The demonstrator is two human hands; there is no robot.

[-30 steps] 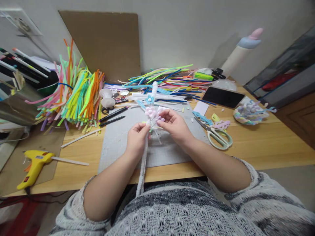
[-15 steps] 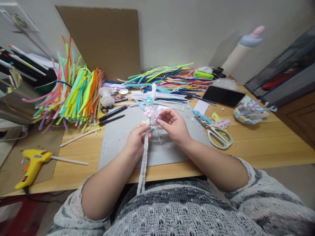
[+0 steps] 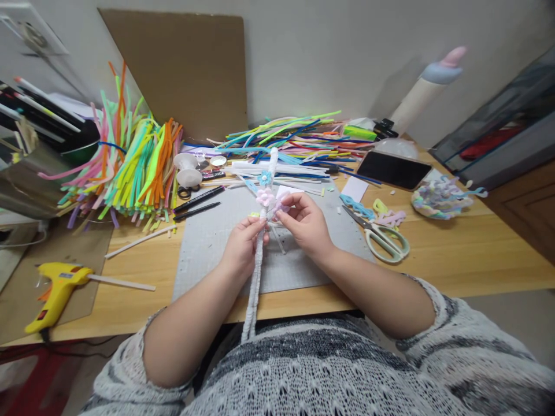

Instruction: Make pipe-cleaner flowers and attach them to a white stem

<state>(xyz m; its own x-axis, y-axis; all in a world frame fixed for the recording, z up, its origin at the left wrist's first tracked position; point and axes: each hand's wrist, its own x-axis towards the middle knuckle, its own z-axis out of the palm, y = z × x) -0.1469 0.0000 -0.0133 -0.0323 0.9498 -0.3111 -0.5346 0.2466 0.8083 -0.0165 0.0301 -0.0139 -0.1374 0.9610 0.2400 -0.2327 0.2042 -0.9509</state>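
Note:
My left hand [image 3: 241,245] is closed on a long white fuzzy strip [image 3: 256,271] that runs from near my lap up over the grey mat [image 3: 208,254]. Above those fingers the strip carries a pink flower [image 3: 264,197] and, higher, a blue flower [image 3: 265,177]. Just right of the strip, my right hand [image 3: 307,226] pinches a small purple flower [image 3: 282,203] between thumb and index finger. Thin stems reach from it toward the strip near my left fingertips; exactly where they meet cannot be made out.
Scissors [image 3: 385,242] and a phone [image 3: 393,169] lie at the right. Colourful pipe cleaners [image 3: 151,167] stand bundled at the left, with more [image 3: 299,138] piled behind. A yellow glue gun [image 3: 60,289] rests at the left edge. Two black pens [image 3: 198,200] lie beside a spool [image 3: 188,170].
The flowered upper end of the strip has shifted slightly to the right. Both hands keep their grips and have barely moved.

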